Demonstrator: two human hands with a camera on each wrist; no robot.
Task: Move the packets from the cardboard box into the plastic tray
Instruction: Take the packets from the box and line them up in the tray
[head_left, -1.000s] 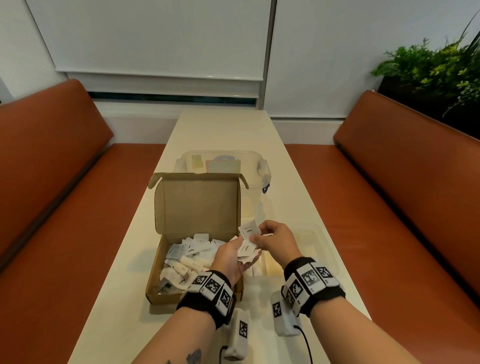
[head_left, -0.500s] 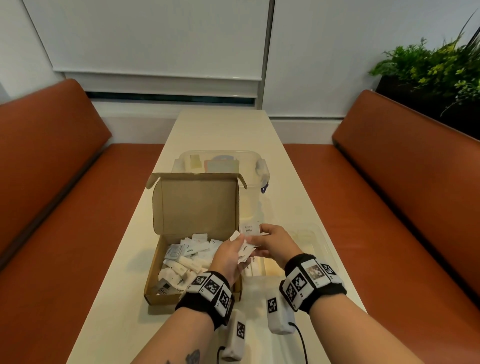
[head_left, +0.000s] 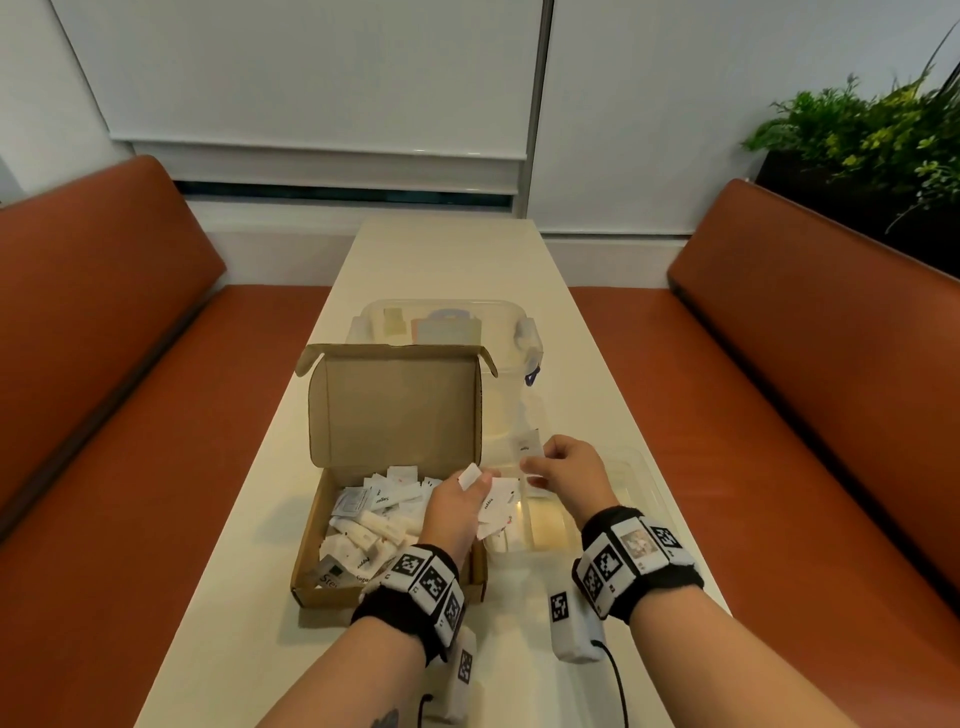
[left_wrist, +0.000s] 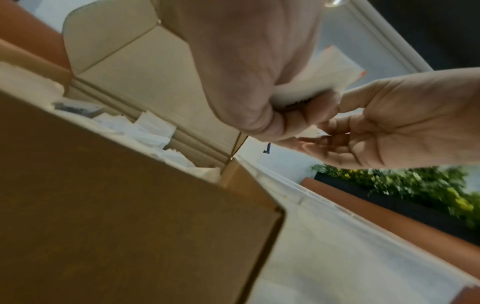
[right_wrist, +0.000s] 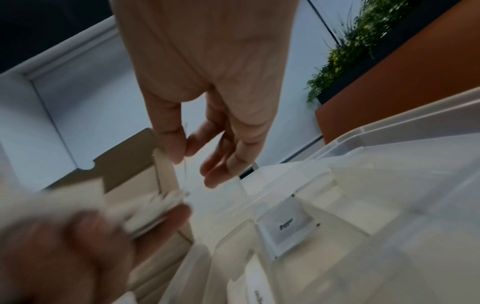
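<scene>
Behind the raised lid of the cardboard box (head_left: 395, 410), a clear container (head_left: 447, 322) is half hidden; left hand (head_left: 457, 506) clutches packets (head_left: 496, 506), right hand (head_left: 569, 475) pinches one packet (head_left: 525, 446) over the plastic tray (head_left: 644, 483).

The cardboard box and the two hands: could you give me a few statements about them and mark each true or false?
1. The cardboard box has its lid standing open. True.
2. The box is empty. False: many packets lie in it.
3. The left hand holds several packets. True.
4. The right hand is over the box. False: it is over the plastic tray, pinching one packet.
5. The tray stands left of the box. False: it stands on the right.
</scene>
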